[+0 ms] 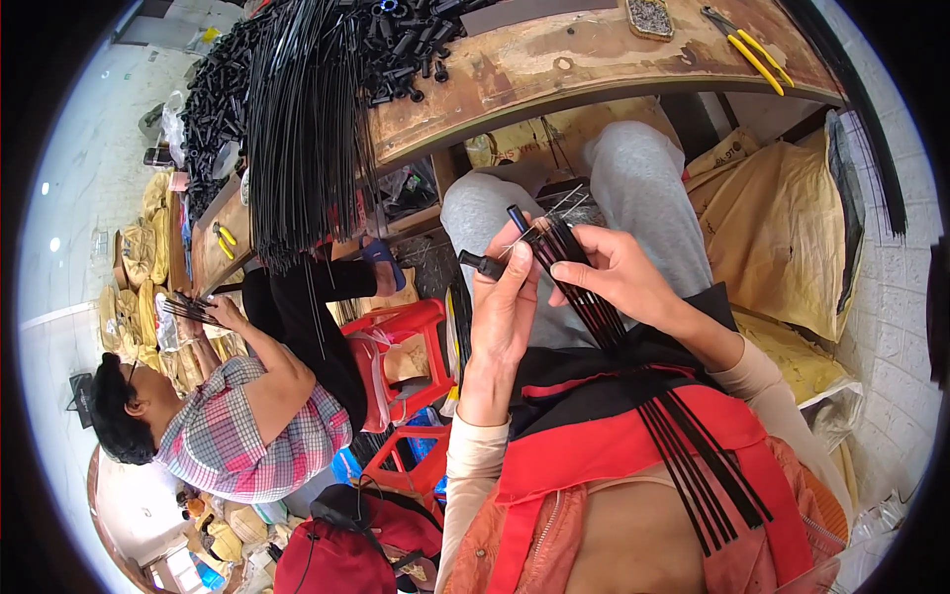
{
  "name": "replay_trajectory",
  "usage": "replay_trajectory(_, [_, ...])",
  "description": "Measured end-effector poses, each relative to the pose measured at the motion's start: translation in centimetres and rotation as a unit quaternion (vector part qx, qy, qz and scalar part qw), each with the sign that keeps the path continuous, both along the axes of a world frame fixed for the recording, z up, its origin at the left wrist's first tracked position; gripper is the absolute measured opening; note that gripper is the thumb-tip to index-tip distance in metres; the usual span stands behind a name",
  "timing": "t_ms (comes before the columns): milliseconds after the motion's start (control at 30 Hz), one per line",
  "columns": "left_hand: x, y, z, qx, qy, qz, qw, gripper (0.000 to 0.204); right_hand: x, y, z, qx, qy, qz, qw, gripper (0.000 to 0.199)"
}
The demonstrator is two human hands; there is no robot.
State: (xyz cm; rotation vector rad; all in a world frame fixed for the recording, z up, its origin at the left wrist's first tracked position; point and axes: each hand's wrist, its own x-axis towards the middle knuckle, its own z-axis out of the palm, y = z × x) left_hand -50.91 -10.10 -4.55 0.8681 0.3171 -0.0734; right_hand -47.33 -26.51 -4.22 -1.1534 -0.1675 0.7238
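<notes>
In front of my knees, my left hand (508,297) has its fingers closed round a short black plastic tube-like piece (481,264). My right hand (616,272) pinches a bundle of thin black rods (596,315), its thumb lying across them. The rods run down over my lap and fan out on the red apron (594,447). Fine metal wires (567,205) stick out at the upper end of the bundle, between both hands. A black rod end (517,218) rises by the left fingertips; whether it belongs to the bundle I cannot tell.
A worn wooden bench (554,59) crosses the top, with yellow-handled pliers (757,61) and a small tray of metal bits (650,17). Long black rods (307,148) hang off it beside heaped black plastic parts (223,109). A co-worker (247,426) sits left, near a red stool (404,356).
</notes>
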Motion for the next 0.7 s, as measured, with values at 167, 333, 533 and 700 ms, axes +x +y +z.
replay_trajectory(167, [-0.1, 0.4, -1.4, -0.039, 0.010, -0.010, 0.999, 0.037, -0.1, 0.0, 0.0, 0.004, -0.010, 0.005, 1.000, 0.021])
replay_trajectory(333, [0.2, 0.3, -1.1, -0.049, 0.003, -0.056, 0.997, 0.038, -0.5, 0.0, 0.3, 0.001, -0.034, -0.037, 0.999, 0.020])
replay_trajectory(533, [0.4, -0.3, 0.2, -0.037, 0.030, -0.058, 0.997, 0.038, 0.2, -0.2, 0.3, 0.007, -0.036, -0.021, 0.999, 0.024])
replay_trajectory(700, [0.5, 0.2, 0.2, -0.042, 0.009, -0.089, 0.995, 0.034, 0.3, -0.1, 0.4, 0.001, -0.043, -0.018, 0.999, 0.025])
